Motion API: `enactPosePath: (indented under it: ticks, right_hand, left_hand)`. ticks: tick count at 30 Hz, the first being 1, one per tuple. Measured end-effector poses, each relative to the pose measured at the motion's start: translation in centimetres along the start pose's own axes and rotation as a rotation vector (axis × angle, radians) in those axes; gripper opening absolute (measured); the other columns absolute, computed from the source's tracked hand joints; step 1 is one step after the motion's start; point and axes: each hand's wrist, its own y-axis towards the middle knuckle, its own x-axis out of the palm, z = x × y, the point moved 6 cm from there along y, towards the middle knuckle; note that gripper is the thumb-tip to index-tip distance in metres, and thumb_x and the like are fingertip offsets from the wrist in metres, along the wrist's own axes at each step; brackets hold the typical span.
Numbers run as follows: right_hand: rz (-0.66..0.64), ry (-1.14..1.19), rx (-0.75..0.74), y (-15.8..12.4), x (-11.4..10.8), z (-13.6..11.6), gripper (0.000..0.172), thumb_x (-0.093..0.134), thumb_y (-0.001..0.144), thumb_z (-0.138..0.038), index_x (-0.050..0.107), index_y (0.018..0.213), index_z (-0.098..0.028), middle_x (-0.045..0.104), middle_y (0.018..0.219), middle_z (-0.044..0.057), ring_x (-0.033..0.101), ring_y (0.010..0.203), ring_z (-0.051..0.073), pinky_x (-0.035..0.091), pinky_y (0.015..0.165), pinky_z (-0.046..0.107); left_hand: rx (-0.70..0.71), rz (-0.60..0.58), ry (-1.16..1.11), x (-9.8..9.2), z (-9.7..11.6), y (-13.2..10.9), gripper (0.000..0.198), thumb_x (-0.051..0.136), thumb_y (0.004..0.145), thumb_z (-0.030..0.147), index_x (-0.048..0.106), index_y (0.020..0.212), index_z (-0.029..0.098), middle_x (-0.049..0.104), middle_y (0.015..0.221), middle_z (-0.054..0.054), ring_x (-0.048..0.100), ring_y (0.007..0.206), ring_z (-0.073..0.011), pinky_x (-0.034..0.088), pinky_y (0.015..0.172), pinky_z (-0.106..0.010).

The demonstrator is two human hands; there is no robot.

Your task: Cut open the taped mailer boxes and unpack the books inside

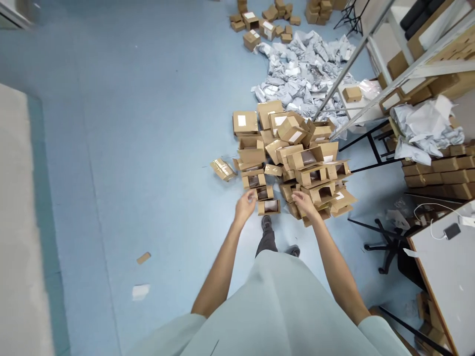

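Observation:
My left hand hovers at the left side of a small open cardboard box, its fingers loosely bent and apart, with nothing visible in them. Whether the fingertips touch the box's edge I cannot tell. Another open cardboard box stands just in front, near my foot, with a brownish item inside. To the right, my right hand reaches over the near edge of a heap of open cardboard boxes; its fingers are slightly curled and appear to hold nothing. A taped brown packet lies left of the boxes.
Behind the heap spreads a pile of grey-white plastic mailers, with more closed boxes beyond. A metal-framed shelf and a white table flank the right. Scraps lie on the blue floor.

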Motion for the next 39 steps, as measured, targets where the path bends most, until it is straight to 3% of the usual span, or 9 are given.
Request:
enactPosePath:
  ticks: [4, 6, 15, 20, 27, 30, 34, 39]
  right_hand:
    - [0.050, 0.072, 0.074, -6.1, -4.2, 4.4, 0.058, 0.090, 0.065, -0.073, 0.081, 0.093, -0.023, 0.084, 0.089, 0.008, 0.077, 0.083, 0.026, 0.065, 0.076, 0.040]
    - [0.078, 0.118, 0.087, -9.1, -6.6, 6.2, 0.062, 0.089, 0.064, -0.076, 0.081, 0.094, -0.022, 0.084, 0.088, 0.008, 0.076, 0.080, 0.025, 0.063, 0.072, 0.038]
    - [0.226, 0.361, -0.059, -24.2, -18.6, 13.5, 0.053, 0.086, 0.079, -0.064, 0.084, 0.113, -0.024, 0.088, 0.119, 0.012, 0.082, 0.108, 0.031, 0.065, 0.101, 0.048]
    - [0.537, 0.511, -0.154, -35.3, -27.5, 20.4, 0.058, 0.086, 0.084, -0.072, 0.085, 0.116, -0.024, 0.088, 0.120, 0.014, 0.082, 0.118, 0.035, 0.062, 0.114, 0.056]
    - [1.078, 0.715, -0.113, -50.4, -39.0, 30.0, 0.068, 0.082, 0.085, -0.082, 0.085, 0.119, -0.023, 0.088, 0.122, 0.015, 0.083, 0.118, 0.037, 0.062, 0.112, 0.056]
    - [1.211, 0.791, -0.097, -54.0, -42.6, 33.0, 0.069, 0.083, 0.084, -0.083, 0.085, 0.119, -0.024, 0.088, 0.122, 0.016, 0.083, 0.121, 0.037, 0.063, 0.112, 0.055]
    - [1.306, 0.848, -0.066, -57.1, -47.1, 36.9, 0.073, 0.084, 0.082, -0.086, 0.086, 0.118, -0.023, 0.087, 0.125, 0.017, 0.083, 0.120, 0.038, 0.064, 0.112, 0.055]
    - [1.455, 0.883, 0.068, -62.3, -53.3, 41.9, 0.080, 0.088, 0.073, -0.091, 0.086, 0.112, -0.022, 0.088, 0.117, 0.018, 0.084, 0.111, 0.037, 0.064, 0.108, 0.056]
  left_hand:
    - [0.090, -0.200, 0.018, 7.7, 1.3, -6.6, 0.026, 0.069, 0.095, 0.026, 0.081, 0.118, 0.021, 0.088, 0.122, -0.013, 0.085, 0.114, -0.0305, 0.067, 0.108, -0.047]
    - [0.159, -0.296, 0.035, 11.3, 2.8, -9.9, 0.026, 0.068, 0.094, 0.025, 0.082, 0.116, 0.021, 0.088, 0.123, -0.013, 0.086, 0.113, -0.0307, 0.066, 0.109, -0.048]
    - [0.529, -0.686, 0.122, 26.5, 12.0, -24.2, 0.042, 0.064, 0.098, 0.040, 0.078, 0.130, 0.019, 0.084, 0.137, -0.018, 0.085, 0.117, -0.0319, 0.067, 0.107, -0.048]
    - [0.659, -0.932, 0.137, 37.6, 15.8, -33.7, 0.055, 0.064, 0.097, 0.056, 0.077, 0.132, 0.017, 0.083, 0.138, -0.021, 0.081, 0.131, -0.0343, 0.061, 0.120, -0.052]
    - [0.797, -1.240, 0.255, 52.8, 20.6, -48.5, 0.054, 0.067, 0.095, 0.059, 0.079, 0.131, 0.020, 0.084, 0.137, -0.018, 0.082, 0.127, -0.0328, 0.061, 0.121, -0.053]
    - [0.822, -1.349, 0.279, 58.4, 22.3, -52.8, 0.053, 0.067, 0.093, 0.055, 0.080, 0.131, 0.020, 0.084, 0.139, -0.017, 0.083, 0.126, -0.0321, 0.061, 0.120, -0.052]
    - [0.810, -1.468, 0.307, 66.6, 23.6, -56.8, 0.055, 0.070, 0.087, 0.053, 0.081, 0.130, 0.020, 0.084, 0.138, -0.017, 0.083, 0.126, -0.0343, 0.063, 0.117, -0.053]
    - [0.761, -1.592, 0.364, 77.1, 24.9, -62.4, 0.058, 0.070, 0.079, 0.051, 0.080, 0.127, 0.019, 0.085, 0.134, -0.019, 0.084, 0.121, -0.0355, 0.066, 0.111, -0.054]
